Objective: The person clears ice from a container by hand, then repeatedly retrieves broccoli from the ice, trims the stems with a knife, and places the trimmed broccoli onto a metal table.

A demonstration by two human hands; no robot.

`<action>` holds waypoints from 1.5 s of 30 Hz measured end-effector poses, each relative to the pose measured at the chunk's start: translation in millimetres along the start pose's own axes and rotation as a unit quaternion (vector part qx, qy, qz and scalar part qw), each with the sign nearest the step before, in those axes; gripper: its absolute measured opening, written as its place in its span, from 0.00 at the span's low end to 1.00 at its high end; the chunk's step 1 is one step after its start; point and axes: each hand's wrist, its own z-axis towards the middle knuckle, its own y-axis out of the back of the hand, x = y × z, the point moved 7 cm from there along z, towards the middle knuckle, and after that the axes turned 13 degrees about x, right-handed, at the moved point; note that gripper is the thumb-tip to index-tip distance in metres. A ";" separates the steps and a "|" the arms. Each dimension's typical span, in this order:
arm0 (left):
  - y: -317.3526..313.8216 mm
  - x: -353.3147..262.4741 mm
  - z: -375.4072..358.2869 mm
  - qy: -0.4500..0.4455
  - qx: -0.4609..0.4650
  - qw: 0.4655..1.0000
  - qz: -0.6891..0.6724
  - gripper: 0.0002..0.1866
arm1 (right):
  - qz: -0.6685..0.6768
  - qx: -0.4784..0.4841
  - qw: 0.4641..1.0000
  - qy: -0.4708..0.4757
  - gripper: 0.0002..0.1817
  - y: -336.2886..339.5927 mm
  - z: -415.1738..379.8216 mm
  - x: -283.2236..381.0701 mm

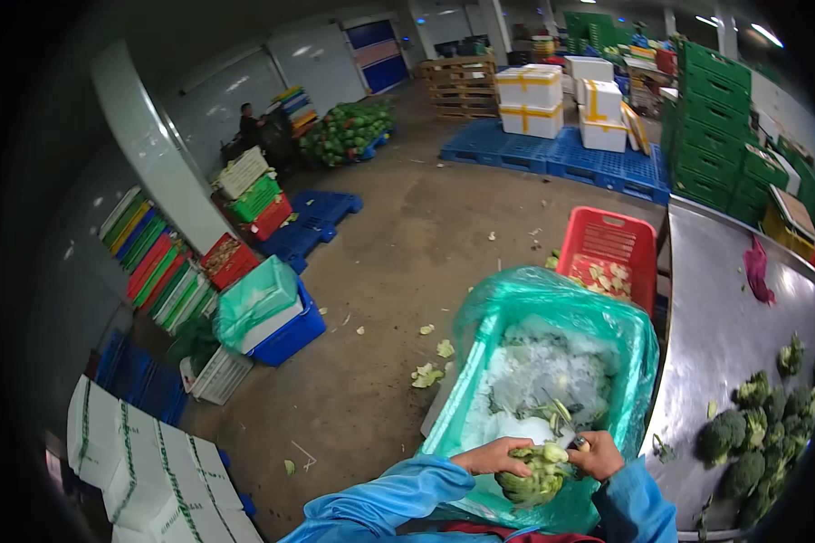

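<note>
My left hand (498,457) is closed round a pale green broccoli head (530,484), its stalk side turned up and towards the right. Against that stalk my right hand (598,455) grips a small knife (581,443); only its light handle end shows, and the blade is mostly hidden. Both hands are above the near end of a box lined with a green plastic bag (640,362). White foamy or icy stuff (552,366) fills much of the box, with leaf and stalk trimmings (560,414) lying on it.
A metal table (697,299) on the right bears several broccoli heads (743,475) and a pink cloth (757,271). Beyond the lined box stands a red crate (607,240) with trimmings. Leaf scraps (426,376) litter the floor. White boxes (145,466) are stacked at lower left.
</note>
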 end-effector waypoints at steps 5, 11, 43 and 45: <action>57.6 11.0 -38.9 0.102 -0.235 0.856 0.449 0.33 | -0.075 -0.103 0.990 -0.060 0.16 35.7 -3.0 -28.8; 28.1 -5.6 -19.3 0.017 -0.177 0.949 0.259 0.33 | 0.164 0.028 0.986 0.022 0.31 -19.3 -7.3 30.0; 81.8 35.1 124.1 0.164 -0.338 0.739 0.560 0.29 | -0.155 -0.761 0.594 -0.211 0.34 574.0 -476.0 -467.4; 84.9 34.6 140.7 0.136 -0.297 0.750 0.575 0.30 | -0.078 -0.750 0.640 -0.151 0.28 527.8 -454.3 -407.4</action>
